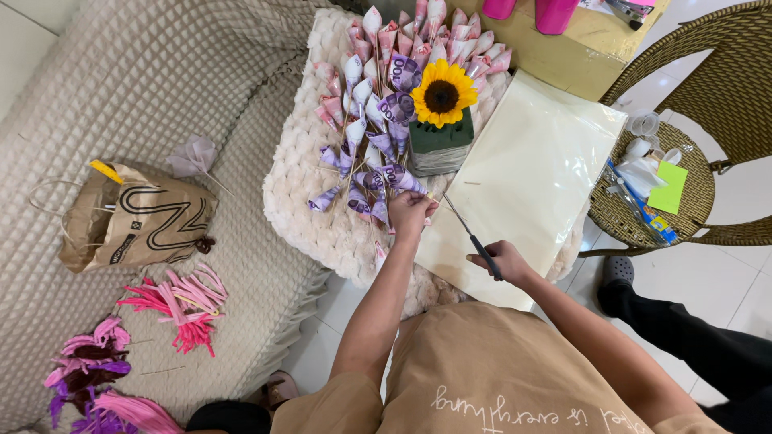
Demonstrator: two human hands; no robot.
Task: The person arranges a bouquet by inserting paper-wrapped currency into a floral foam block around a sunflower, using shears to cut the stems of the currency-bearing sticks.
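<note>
- Where the fluffy cream cushion (pixel 322 201) bears the green block (pixel 441 149) and sunflower (pixel 443 92), paper cones on sticks fan leftward.
- Left hand (pixel 410 213) pinches one stick (pixel 434 197), nearest the block.
- Right hand (pixel 500 259) grips scissors (pixel 470 235); their long axis slants up-left, blade tips at that stick.

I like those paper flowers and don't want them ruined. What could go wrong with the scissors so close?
The scissors in the right hand point their tips at the left hand, so a slip could nick a finger. The left hand pinches one stick among many rolled purple paper cones; the blades might cut a neighbouring cone. Reaching over could also knock the sunflower in its green block.
</note>
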